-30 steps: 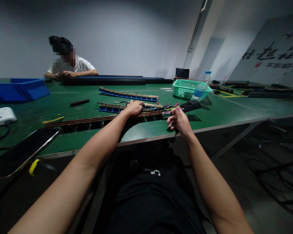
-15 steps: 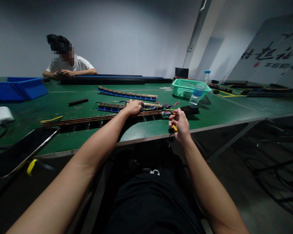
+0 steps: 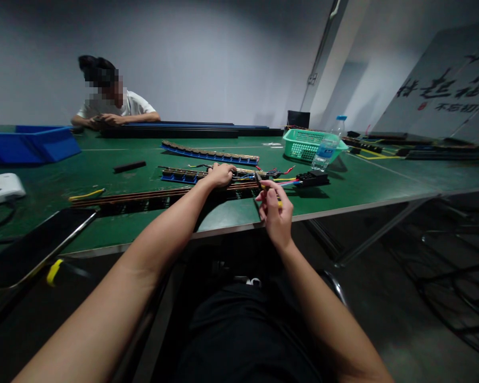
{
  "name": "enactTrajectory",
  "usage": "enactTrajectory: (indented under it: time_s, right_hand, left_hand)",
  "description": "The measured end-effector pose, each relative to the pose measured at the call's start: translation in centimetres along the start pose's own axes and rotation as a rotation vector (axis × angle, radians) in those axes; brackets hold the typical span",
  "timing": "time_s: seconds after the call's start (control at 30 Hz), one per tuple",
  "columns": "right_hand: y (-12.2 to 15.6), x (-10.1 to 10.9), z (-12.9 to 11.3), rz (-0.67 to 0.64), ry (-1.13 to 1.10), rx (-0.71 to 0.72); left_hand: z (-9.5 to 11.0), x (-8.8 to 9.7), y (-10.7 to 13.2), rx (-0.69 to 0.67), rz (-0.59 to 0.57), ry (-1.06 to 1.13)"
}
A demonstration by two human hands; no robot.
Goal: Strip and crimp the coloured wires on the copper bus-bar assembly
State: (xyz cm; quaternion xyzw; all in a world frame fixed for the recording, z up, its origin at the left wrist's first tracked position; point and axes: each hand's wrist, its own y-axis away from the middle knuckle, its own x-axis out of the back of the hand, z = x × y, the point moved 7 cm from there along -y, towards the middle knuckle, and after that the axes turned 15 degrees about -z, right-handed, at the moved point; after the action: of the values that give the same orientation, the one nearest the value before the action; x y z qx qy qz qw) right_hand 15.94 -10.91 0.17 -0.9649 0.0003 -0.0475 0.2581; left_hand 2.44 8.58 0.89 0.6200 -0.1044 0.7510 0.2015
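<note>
My left hand [image 3: 222, 174] is curled over a blue-based strip [image 3: 179, 175] with brass-coloured bars, its fingertips hidden among the parts and wires. In my right hand [image 3: 277, 210] is a pair of pliers [image 3: 259, 182] with yellow handles, the dark jaws pointing up at the right part of a long black strip with copper-coloured bars [image 3: 143, 198]. Whether the jaws touch anything I cannot tell. Coloured wires [image 3: 290, 182] run from there to a black block [image 3: 313, 178]. Another blue-based strip [image 3: 211, 153] lies behind.
A green basket [image 3: 303, 139] and a water bottle [image 3: 324, 151] stand at the back right. On the left are a blue bin [image 3: 32, 144], a phone [image 3: 40, 242] and a short black bar [image 3: 129, 166]. Across the green table [image 3: 123, 231] a person leans over long dark rails [image 3: 183, 131].
My right hand has moved left with the pliers, from beside the black block to nearer my left hand. The coloured wires by the block now show more. My left hand has stayed put.
</note>
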Motion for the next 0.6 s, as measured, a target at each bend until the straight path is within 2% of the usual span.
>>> enactTrajectory:
  time_s: [0.1, 0.2, 0.43, 0.53, 0.6]
  right_hand:
    - [-2.5, -0.1, 1.1, 0.019, -0.166, -0.034]
    - [-4.3, -0.2, 2.0, -0.002, -0.241, -0.091]
    - [-6.6, 0.5, 1.6, 0.005, -0.339, -0.254]
    - [-7.6, 0.6, 1.9, -0.019, -0.314, -0.306]
    - [-8.1, 0.7, 1.8, -0.043, -0.165, -0.254]
  left_hand:
    - [-0.1, 0.0, 0.0, 0.004, 0.008, 0.011]
    - [0.0, 0.0, 0.1, -0.002, 0.015, 0.000]
    - [0.6, 0.3, 1.1, -0.008, -0.004, -0.001]
    - [0.7, 0.3, 1.3, -0.013, -0.006, 0.000]
    - [0.6, 0.3, 1.1, -0.016, -0.005, -0.008]
